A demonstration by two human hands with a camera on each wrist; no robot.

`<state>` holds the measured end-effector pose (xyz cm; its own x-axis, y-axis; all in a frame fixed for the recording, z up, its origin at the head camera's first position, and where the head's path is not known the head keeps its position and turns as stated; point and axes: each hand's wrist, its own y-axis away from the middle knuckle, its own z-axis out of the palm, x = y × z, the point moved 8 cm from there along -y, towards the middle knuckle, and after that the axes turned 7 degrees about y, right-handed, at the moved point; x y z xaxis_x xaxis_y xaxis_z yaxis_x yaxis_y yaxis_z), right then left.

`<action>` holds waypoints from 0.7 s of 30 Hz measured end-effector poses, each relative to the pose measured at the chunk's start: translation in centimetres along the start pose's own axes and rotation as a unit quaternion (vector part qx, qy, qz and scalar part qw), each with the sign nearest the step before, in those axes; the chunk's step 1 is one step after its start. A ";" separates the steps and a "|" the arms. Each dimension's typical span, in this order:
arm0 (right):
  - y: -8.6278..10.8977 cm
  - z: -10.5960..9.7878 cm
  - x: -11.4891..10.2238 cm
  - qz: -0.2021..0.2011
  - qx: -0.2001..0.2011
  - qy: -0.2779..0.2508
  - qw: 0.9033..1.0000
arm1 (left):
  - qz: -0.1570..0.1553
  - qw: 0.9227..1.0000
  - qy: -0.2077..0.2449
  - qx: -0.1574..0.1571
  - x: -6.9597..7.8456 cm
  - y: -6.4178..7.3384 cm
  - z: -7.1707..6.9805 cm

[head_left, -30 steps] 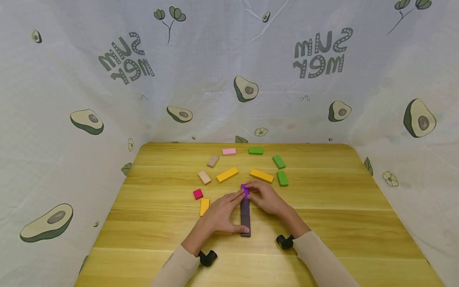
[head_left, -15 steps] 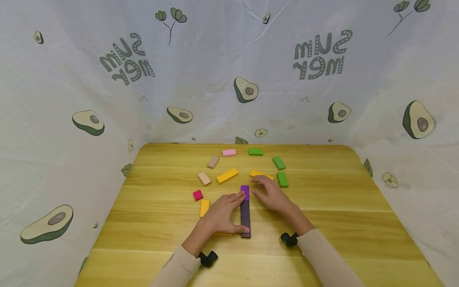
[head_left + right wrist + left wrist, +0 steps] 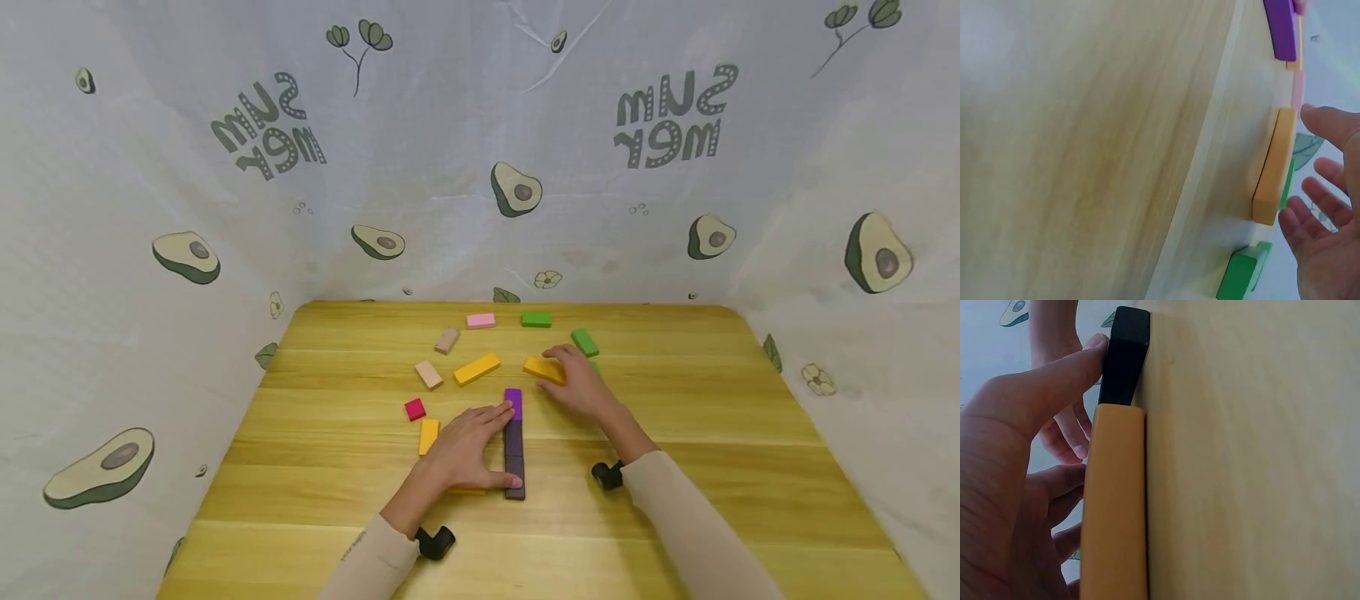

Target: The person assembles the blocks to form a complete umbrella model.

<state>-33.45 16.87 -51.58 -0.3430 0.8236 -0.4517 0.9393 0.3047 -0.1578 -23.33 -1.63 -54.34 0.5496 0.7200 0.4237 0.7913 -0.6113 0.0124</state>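
Observation:
A purple block (image 3: 513, 396) and two dark blocks (image 3: 513, 437) lie end to end in a straight row at mid-table. My left hand (image 3: 461, 450) spans this row, fingertips on the purple block and thumb on the nearest dark block. Beneath that hand a yellow block (image 3: 1113, 500) mostly hides in the head view. Farther right, my right hand (image 3: 581, 387) reaches over another yellow block (image 3: 542, 370), thumb at its near side and fingers at its far side. In the right wrist view its fingers are spread beside the yellow block, not wrapped round it.
Around the row lie a yellow block (image 3: 476, 368), another yellow block (image 3: 428, 437), a red cube (image 3: 415, 409), beige blocks (image 3: 429, 374), a pink block (image 3: 481, 321) and green blocks (image 3: 536, 319). A patterned white cloth (image 3: 450, 125) surrounds the wooden table (image 3: 675, 400).
My right hand has left the purple block and moved right and away from me to the right yellow block. My left hand has stayed on the row.

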 end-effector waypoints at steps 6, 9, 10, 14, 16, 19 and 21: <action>-0.4 0.4 0.8 0.016 -0.018 0.006 1.000 | -0.002 1.000 0.002 0.001 -0.1 -0.1 0.0; -0.6 0.6 1.1 0.026 -0.024 0.012 0.999 | 0.001 1.000 0.006 0.003 -0.1 -0.2 0.1; -0.6 0.7 1.1 0.026 -0.025 0.014 0.999 | 0.001 1.000 0.009 0.004 -0.1 -0.2 0.2; -0.7 0.9 1.1 0.023 -0.025 0.018 0.999 | 0.000 1.000 0.011 0.004 -0.1 -0.3 0.2; -0.8 1.0 1.1 0.020 -0.026 0.017 0.999 | -0.001 1.000 0.011 0.004 -0.1 -0.2 0.1; -0.9 1.1 1.2 0.023 -0.030 0.012 0.999 | -0.004 1.000 0.010 0.002 -0.1 -0.1 0.0; -1.0 1.2 1.2 0.026 -0.032 0.006 0.999 | -0.004 1.000 0.011 0.002 -0.1 -0.1 -0.1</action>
<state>-34.77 16.97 -52.97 -0.2949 0.8449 -0.4463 0.9533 0.2919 -0.0772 -23.48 -1.69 -54.26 0.5375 0.7171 0.4436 0.7967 -0.6043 0.0117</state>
